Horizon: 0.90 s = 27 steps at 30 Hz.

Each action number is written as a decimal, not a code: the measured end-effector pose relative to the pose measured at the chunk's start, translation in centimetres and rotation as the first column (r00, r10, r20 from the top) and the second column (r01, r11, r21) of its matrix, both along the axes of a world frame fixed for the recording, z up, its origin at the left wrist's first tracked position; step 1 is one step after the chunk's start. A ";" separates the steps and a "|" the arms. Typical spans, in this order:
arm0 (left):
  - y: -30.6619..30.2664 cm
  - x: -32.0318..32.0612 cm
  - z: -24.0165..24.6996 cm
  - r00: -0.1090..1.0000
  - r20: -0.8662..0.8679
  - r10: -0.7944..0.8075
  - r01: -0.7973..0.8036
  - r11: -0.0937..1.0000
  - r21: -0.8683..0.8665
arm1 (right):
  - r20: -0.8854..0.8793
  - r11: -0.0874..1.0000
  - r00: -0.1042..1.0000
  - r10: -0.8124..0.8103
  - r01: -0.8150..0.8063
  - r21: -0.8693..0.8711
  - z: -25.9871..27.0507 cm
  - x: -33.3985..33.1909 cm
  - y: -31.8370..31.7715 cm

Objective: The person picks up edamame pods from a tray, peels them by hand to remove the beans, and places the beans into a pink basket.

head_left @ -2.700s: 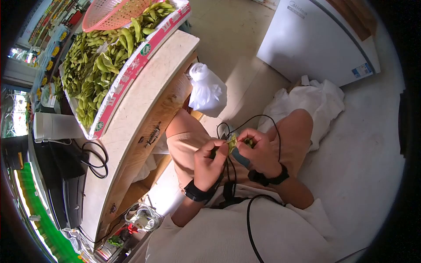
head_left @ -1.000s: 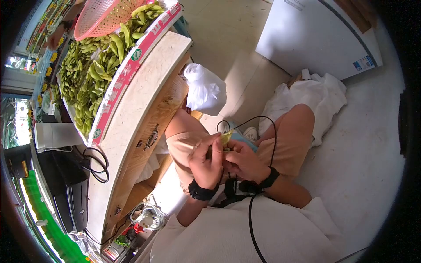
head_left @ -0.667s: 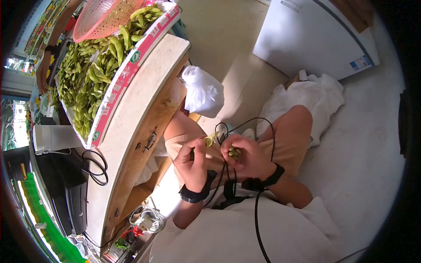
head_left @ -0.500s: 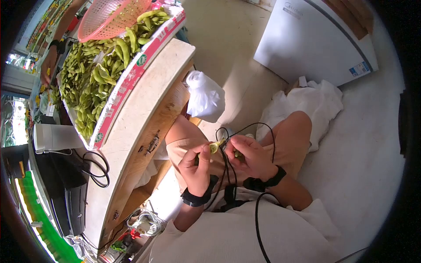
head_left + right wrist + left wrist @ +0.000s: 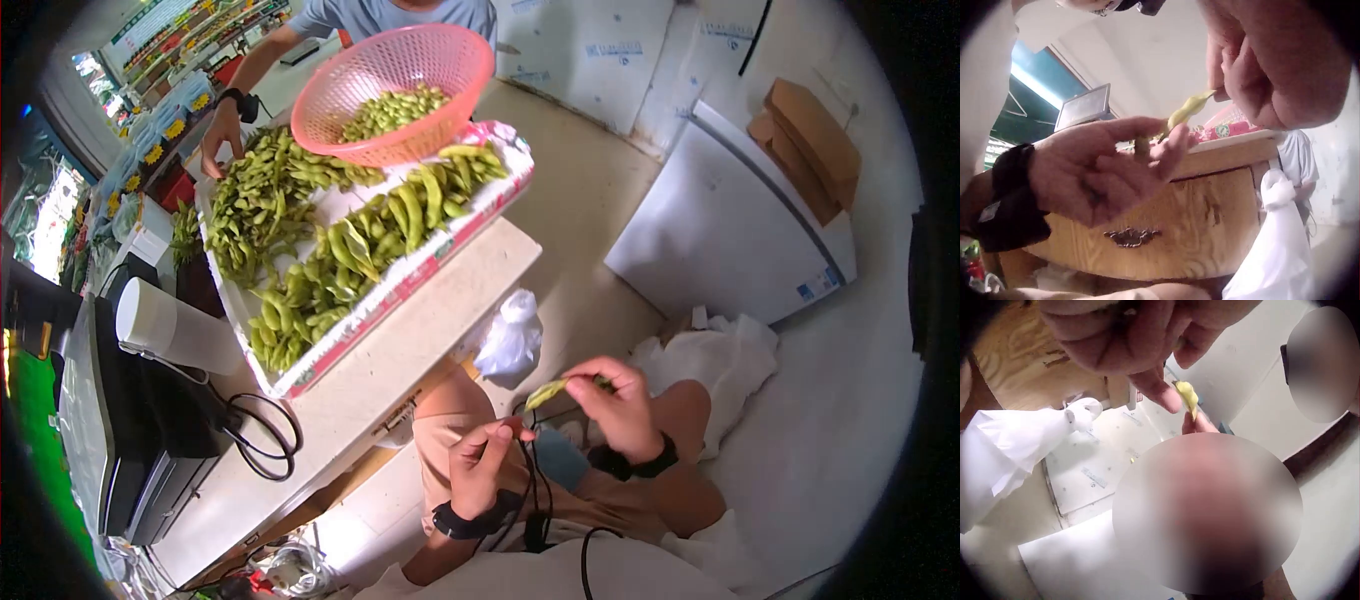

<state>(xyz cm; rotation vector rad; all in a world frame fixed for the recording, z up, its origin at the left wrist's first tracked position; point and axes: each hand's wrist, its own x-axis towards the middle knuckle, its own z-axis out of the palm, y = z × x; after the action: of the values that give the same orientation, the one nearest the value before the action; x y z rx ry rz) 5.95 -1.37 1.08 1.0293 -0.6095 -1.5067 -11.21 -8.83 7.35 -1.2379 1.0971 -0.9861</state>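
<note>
Plainly, the right hand (image 5: pixel 615 405) pinches one end of a slim yellow-green bean pod (image 5: pixel 545 394), which slants between the two hands; the left hand (image 5: pixel 478 468) has curled fingers, its fingertips close to the other end, though I cannot tell whether they pinch it; beyond, a round pink plastic mesh basket (image 5: pixel 400 148) sits on a shallow white-and-red cardboard tray (image 5: pixel 400 284) of green pods (image 5: pixel 290 310).

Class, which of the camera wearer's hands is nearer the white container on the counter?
Left. In the head view, the left hand is right of the white container, off the counter; the right hand is farther right.
</note>
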 end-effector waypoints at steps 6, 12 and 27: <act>-0.1 1.1 -2.1 0.998 -0.033 -0.045 0.043 0.996 -0.072 | -0.014 0.923 0.979 -0.203 0.187 -0.335 4.9 3.2 -8.9; -0.1 2.0 -3.2 0.998 -0.054 -0.035 0.033 0.999 -0.040 | -0.052 0.694 0.959 -0.278 0.163 -0.701 5.8 7.9 -16.6; -0.3 3.6 -3.0 1.000 -0.017 0.024 -0.024 0.999 0.035 | -0.428 0.565 0.834 -0.347 -0.178 -0.805 4.4 8.7 -19.4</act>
<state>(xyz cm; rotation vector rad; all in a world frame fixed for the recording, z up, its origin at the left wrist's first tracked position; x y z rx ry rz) 9.60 -1.71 -1.88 1.0459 -0.5587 -1.5085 -2.55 -28.26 11.79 -2.3994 1.1530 -1.3404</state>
